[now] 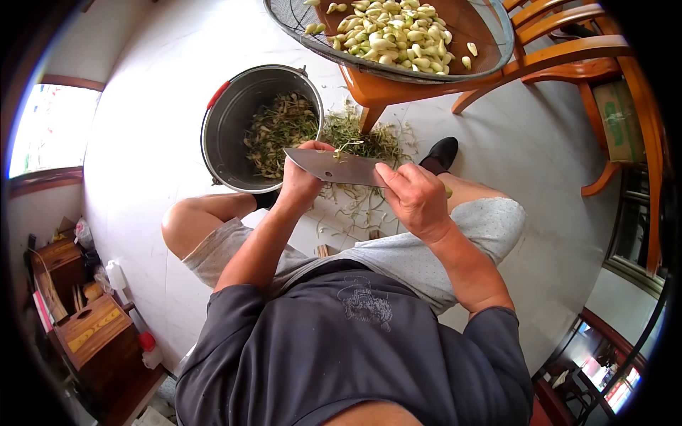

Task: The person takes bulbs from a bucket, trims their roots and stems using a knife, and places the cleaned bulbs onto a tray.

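Note:
I sit with both hands raised over my knees. My right hand [417,200] grips the handle of a broad steel cleaver [334,167], whose blade points left. My left hand [300,182] is closed at the blade's tip and pinches a small plant piece with a thin green stem [347,147] against the edge. Just beyond my left hand stands a metal bucket [229,121], partly filled with green and pale trimmings. A round mesh tray [490,53] of pale peeled pieces rests on an orange wooden stool [376,92] ahead of me.
Green trimmings [369,142] litter the white floor by the stool's leg and between my feet. Wooden chairs [568,42] stand at the far right. Wooden boxes [92,334] and bottles line the wall at the left. A dark shoe [440,153] shows past my right knee.

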`<state>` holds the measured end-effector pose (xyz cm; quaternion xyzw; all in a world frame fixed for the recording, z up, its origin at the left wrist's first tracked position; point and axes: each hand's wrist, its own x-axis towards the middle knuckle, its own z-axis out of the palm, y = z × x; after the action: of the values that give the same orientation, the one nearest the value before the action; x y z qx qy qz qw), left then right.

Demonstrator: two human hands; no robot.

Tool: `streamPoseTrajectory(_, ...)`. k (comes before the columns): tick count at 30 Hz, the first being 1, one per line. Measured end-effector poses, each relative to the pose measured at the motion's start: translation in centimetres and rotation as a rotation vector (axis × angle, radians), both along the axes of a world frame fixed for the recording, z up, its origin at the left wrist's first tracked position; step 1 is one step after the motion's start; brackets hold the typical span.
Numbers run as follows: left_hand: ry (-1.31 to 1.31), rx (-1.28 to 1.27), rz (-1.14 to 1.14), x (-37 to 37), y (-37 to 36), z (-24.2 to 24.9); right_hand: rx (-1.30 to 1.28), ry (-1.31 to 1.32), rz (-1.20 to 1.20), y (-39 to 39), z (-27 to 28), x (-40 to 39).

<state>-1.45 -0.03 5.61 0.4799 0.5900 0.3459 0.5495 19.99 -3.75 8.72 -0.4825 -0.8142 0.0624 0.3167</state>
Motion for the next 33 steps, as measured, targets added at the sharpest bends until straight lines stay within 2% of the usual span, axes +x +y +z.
streamPoseTrajectory(4, -0.009, 0.063, 0.0, 0.0, 0.0, -0.4, -0.015, -0.003, -0.004, 0.0, -0.3, 0.0)
streamPoseTrajectory(7, -0.104, -0.015, 0.031, 0.0, 0.1, -0.6, -0.009, -0.002, -0.019, 0.0, -0.3, 0.0)
streamPoseTrajectory(10, -0.469, -0.176, 0.146, 0.2, 0.1, -0.5, -0.027, 0.02, -0.029, 0.0, -0.4, 0.1)
streamPoseTrajectory(13, -0.519, -0.124, 0.036, 0.0, 0.3, -0.5, -0.168, -0.029, -0.139, -0.3, -1.1, 0.7)
streamPoseTrajectory(15, -0.467, -0.034, -0.004, 0.0, 0.2, -0.3, -0.361, -0.147, -0.254, 0.2, -2.3, 2.2)
streamPoseTrajectory(19, -0.388, 0.082, -0.049, -0.3, 0.2, -0.6, -0.459, -0.033, -0.359, 0.1, -2.8, 3.4)
streamPoseTrajectory(28, -0.511, 0.038, 0.058, -0.7, 0.4, -1.0, -0.516, 0.29, -0.293, 0.7, -1.4, 2.3)
streamPoseTrajectory(31, -0.689, -0.001, 0.178, -1.0, 0.8, -1.4, -0.501, 0.372, -0.284, 0.7, -1.4, 2.1)
streamPoseTrajectory(33, -0.687, -0.053, 0.216, -1.2, 0.8, -1.4, -0.504, 0.413, -0.273, 0.7, -1.1, 2.1)
